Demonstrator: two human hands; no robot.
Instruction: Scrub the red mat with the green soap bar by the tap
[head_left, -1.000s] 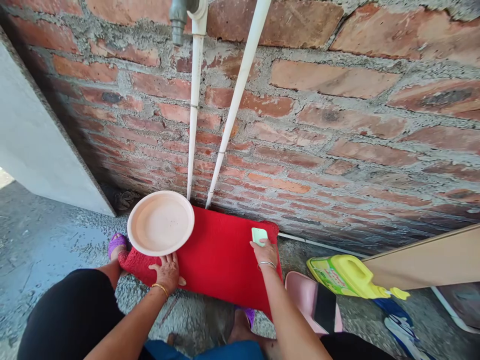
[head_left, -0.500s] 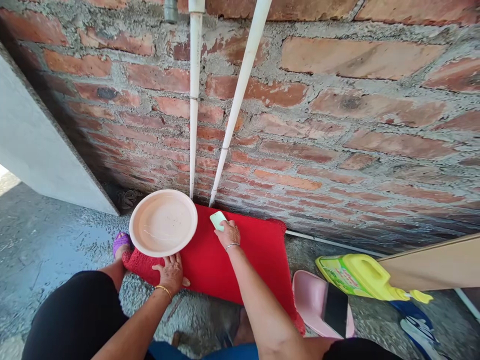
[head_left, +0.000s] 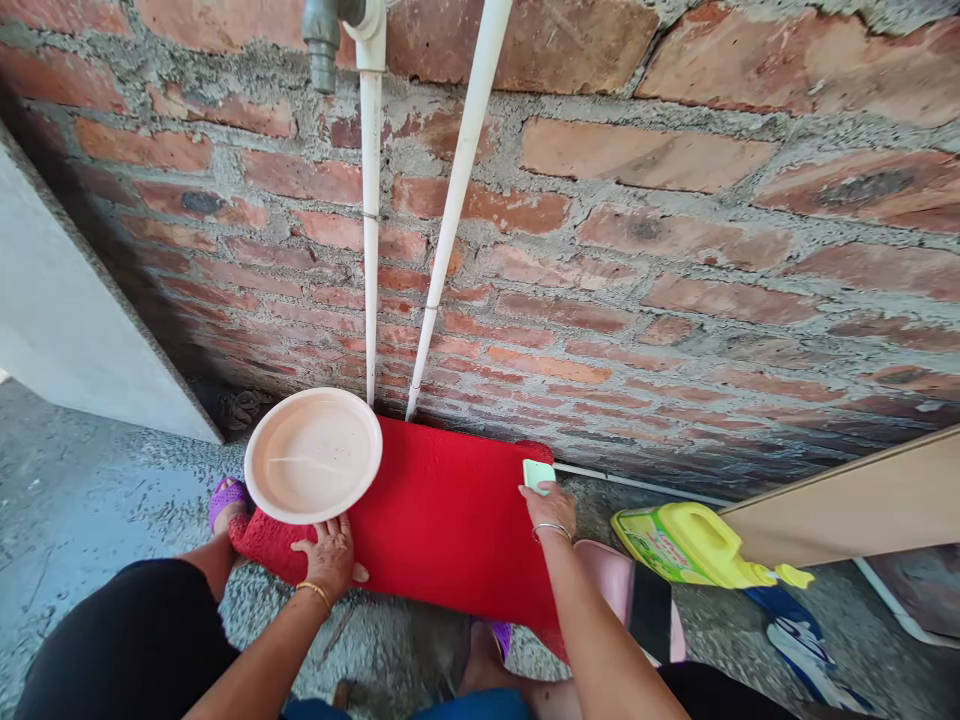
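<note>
A red mat (head_left: 450, 520) lies spread in front of me, with fluffy texture at its ends. My right hand (head_left: 551, 508) grips a pale green soap-like bar (head_left: 538, 474) at the mat's far right corner. Whether it is soap or a brush back I cannot tell. My left hand (head_left: 330, 560) rests with spread fingers on the mat's left part, just below a pale pink basin (head_left: 315, 455). The basin sits on the mat's far left side and holds a little clear water.
A brick wall (head_left: 555, 270) with white pipes (head_left: 373, 240) and a tap (head_left: 322, 50) rises behind the mat. To the right are a pink dustpan-like container (head_left: 609, 578), a yellow detergent bottle (head_left: 686, 545) and a slipper (head_left: 806, 650). A grey panel (head_left: 90, 290) stands at the left.
My right hand has slid the pale green bar rightward across the mat, from beside the basin to the far right corner. My left hand stays below the basin. The view has shifted slightly.
</note>
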